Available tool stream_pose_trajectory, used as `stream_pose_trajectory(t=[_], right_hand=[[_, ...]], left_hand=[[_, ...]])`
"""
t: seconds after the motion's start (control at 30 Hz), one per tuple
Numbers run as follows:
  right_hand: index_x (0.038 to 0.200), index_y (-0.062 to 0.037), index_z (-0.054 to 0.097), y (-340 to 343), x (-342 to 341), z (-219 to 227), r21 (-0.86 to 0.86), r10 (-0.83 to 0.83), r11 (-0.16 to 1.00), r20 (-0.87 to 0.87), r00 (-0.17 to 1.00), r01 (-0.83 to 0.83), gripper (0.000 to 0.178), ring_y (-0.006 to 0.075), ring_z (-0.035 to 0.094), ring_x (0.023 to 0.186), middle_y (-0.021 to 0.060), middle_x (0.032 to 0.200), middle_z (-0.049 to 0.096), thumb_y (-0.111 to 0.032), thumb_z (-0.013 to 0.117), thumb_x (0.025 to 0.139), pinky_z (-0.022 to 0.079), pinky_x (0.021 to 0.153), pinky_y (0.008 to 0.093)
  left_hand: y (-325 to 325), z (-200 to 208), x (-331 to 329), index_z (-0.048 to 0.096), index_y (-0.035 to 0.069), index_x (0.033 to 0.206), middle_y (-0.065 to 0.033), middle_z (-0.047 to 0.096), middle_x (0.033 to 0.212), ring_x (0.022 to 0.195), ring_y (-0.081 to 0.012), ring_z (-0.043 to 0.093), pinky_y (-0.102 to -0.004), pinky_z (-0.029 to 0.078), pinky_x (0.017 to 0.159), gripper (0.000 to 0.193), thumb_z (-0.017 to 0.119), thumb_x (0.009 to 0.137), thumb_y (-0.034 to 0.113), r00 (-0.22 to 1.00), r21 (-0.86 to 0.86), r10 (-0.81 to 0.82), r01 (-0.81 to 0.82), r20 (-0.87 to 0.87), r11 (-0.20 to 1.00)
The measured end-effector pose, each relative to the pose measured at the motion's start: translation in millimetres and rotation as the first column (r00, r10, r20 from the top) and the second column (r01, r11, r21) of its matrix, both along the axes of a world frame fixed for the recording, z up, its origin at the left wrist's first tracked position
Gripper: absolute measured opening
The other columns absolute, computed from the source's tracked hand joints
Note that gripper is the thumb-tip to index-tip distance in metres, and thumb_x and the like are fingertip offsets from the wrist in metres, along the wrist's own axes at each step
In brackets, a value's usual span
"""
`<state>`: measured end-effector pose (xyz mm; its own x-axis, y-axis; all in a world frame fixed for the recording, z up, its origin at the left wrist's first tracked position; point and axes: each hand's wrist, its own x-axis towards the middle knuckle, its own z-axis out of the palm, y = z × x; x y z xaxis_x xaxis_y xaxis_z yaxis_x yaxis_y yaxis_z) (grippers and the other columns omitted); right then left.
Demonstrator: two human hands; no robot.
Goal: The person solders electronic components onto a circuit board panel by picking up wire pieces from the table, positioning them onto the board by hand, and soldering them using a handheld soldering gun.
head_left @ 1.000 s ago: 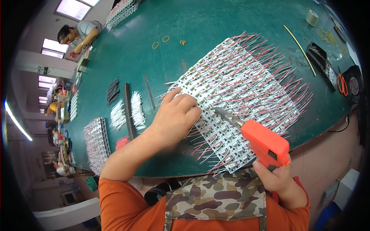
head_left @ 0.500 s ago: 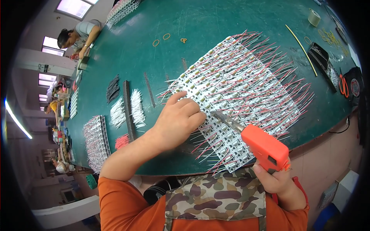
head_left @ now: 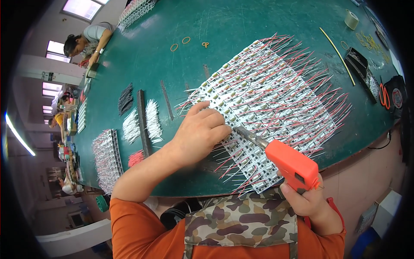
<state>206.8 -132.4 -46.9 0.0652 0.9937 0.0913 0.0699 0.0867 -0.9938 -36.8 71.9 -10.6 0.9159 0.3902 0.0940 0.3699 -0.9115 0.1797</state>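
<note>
A large white panel of circuit boards (head_left: 248, 113) lies slanted on the green table, carrying rows of small components and many thin red, white and black wires that stick out past its edges. Over its left edge rests my left hand (head_left: 199, 133), fingers bent and thumb and forefinger pinched low at the boards; whatever they pinch is hidden beneath them. My right hand (head_left: 305, 199) is wrapped around the grip of a red soldering gun (head_left: 290, 160). The gun's dark metal tip points left and reaches down to the boards just beside my left fingertips.
Left of the panel lie bundles of white wires (head_left: 153, 121), black wires (head_left: 126, 99) and red wires (head_left: 136, 158), beside a dark bar (head_left: 144, 125). Another wired board stack (head_left: 107, 160) sits farther left. Orange-handled scissors (head_left: 384, 96) and a black tray (head_left: 363, 73) lie right. A co-worker (head_left: 92, 39) sits far left.
The soldering gun and my right hand have shifted slightly left, bringing the tip closer to my left fingertips. My left hand has barely moved.
</note>
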Motion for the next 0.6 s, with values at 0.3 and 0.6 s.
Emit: stream_pose_trajectory(t=[0.3, 0.6], right_hand=[[0.117, 0.0036, 0.058, 2.1, 2.3, 1.1, 0.071, 0.029, 0.997, 0.074, 0.997, -0.034, 0.040, 0.0191, 0.062, 0.069, 0.0092, 0.089, 0.063, -0.001, 0.070, 0.080, 0.049, 0.065, 0.0304], [0.114, 0.0032, 0.059, 7.1, 3.9, 8.8, 0.083, 0.024, 0.996, 0.149, 0.989, -0.037, 0.034, 0.0198, 0.063, 0.074, 0.0095, 0.091, 0.063, -0.002, 0.069, 0.082, 0.049, 0.067, 0.0306]], left_hand=[[1.6, 3.3, 2.9, 0.068, 0.013, 0.091, -0.0030, 0.061, 0.089, 0.095, -0.0235, 0.061, -0.0490, 0.040, 0.102, 0.016, 0.063, 0.077, 0.007, 0.999, 0.000, -0.019, 0.019, -0.028, 1.000], [1.6, 3.4, 4.3, 0.067, 0.013, 0.090, -0.0035, 0.060, 0.089, 0.095, -0.0245, 0.060, -0.0491, 0.040, 0.102, 0.016, 0.062, 0.075, 0.007, 0.999, 0.007, -0.014, 0.015, -0.048, 1.000]])
